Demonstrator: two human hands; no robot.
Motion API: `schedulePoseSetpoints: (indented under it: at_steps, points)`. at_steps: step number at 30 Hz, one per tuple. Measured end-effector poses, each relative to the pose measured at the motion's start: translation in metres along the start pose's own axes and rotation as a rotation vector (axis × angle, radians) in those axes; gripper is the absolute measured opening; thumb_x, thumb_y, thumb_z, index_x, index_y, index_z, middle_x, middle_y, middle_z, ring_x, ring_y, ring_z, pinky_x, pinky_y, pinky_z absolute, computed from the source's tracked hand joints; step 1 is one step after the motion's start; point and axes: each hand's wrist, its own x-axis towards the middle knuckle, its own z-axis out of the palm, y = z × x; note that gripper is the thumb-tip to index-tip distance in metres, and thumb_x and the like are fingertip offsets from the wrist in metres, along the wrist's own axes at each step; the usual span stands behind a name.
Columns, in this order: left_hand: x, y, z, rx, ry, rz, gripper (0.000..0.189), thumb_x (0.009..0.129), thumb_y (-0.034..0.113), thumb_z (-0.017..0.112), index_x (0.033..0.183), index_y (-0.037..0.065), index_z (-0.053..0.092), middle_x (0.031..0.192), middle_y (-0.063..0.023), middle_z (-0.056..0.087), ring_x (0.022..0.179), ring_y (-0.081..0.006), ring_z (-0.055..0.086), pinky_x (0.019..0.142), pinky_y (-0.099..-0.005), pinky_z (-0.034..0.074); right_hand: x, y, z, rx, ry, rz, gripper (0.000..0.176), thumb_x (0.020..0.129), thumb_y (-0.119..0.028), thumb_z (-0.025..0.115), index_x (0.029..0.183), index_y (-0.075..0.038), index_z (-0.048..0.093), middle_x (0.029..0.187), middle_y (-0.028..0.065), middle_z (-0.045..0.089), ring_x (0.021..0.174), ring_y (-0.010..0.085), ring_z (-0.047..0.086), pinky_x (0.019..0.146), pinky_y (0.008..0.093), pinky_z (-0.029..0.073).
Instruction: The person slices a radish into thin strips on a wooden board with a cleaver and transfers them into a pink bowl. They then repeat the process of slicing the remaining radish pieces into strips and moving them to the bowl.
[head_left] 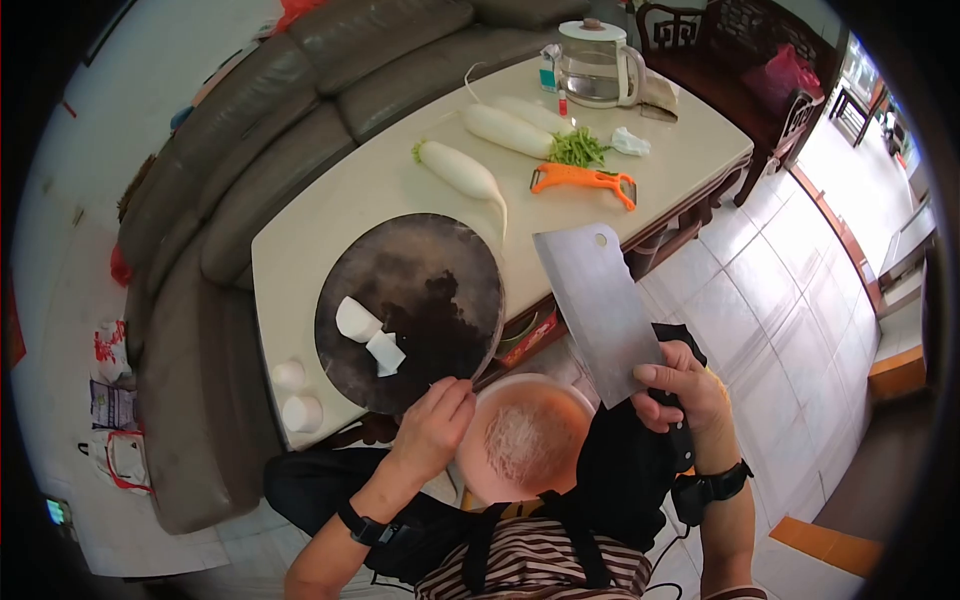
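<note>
My right hand (682, 392) grips the black handle of a cleaver (602, 310), its broad blade raised beside the table edge. My left hand (433, 428) is closed, fingertips together at the near edge of the round dark chopping board (400, 250); whatever they hold, if anything, is hidden. Two cut pieces of white radish lie on the board: a rounded chunk (356, 319) and a smaller angular piece (386, 353). Below my left hand, between my legs, a pink basin (480, 478) contains pale stuff that I cannot make out clearly.
Whole white radishes (458, 168) lie farther back on the table (300, 245), near an orange peeler (585, 180) and green leaves (578, 148). A glass kettle (594, 75) stands at the far end. Two white chunks (301, 413) sit at the left corner. A sofa (250, 110) borders the table.
</note>
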Motion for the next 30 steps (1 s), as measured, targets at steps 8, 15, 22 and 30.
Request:
schedulePoseSetpoints:
  at_steps: [8,15,22,30]
  points:
    - [-0.021,0.039,0.011,-0.122,-0.098,-0.040,0.037,0.070,-0.004,0.063,0.106,-0.002,0.065,0.117,-0.0135,0.060,0.106,-0.0311,0.062,0.086,-0.0359,0.053,0.003,-0.003,0.012,-0.019,0.062,0.041,0.019,0.096,-0.012,0.055,0.094,0.006,0.060,0.061,0.0073,0.056,0.037,0.0062,0.037,0.037,0.0237,0.037]
    - [-0.027,0.025,0.000,-0.190,0.018,-0.115,0.042,0.071,-0.006,0.065,0.113,-0.003,0.064,0.123,-0.0179,0.058,0.112,-0.0362,0.058,0.093,-0.0416,0.051,0.004,-0.003,0.011,-0.054,0.064,0.029,0.019,0.096,-0.012,0.056,0.094,0.006,0.059,0.061,0.0072,0.056,0.037,0.0060,0.037,0.037,0.0235,0.037]
    - [-0.020,-0.006,-0.006,0.056,0.085,-0.139,0.039,0.068,-0.008,0.065,0.107,-0.004,0.066,0.114,-0.0175,0.064,0.104,-0.0369,0.062,0.088,-0.0419,0.053,0.002,-0.001,0.010,-0.067,0.086,0.014,0.020,0.096,-0.013,0.056,0.092,0.006,0.060,0.061,0.0071,0.056,0.037,0.0061,0.037,0.036,0.0230,0.036]
    - [-0.031,0.005,0.009,-0.104,0.089,0.042,0.033,0.069,0.001,0.064,0.102,-0.002,0.067,0.096,-0.0123,0.067,0.089,-0.0293,0.065,0.077,-0.0375,0.055,-0.004,-0.003,0.010,-0.066,0.139,0.031,0.018,0.094,-0.012,0.057,0.091,0.006,0.059,0.060,0.0073,0.056,0.036,0.0061,0.036,0.036,0.0226,0.035]
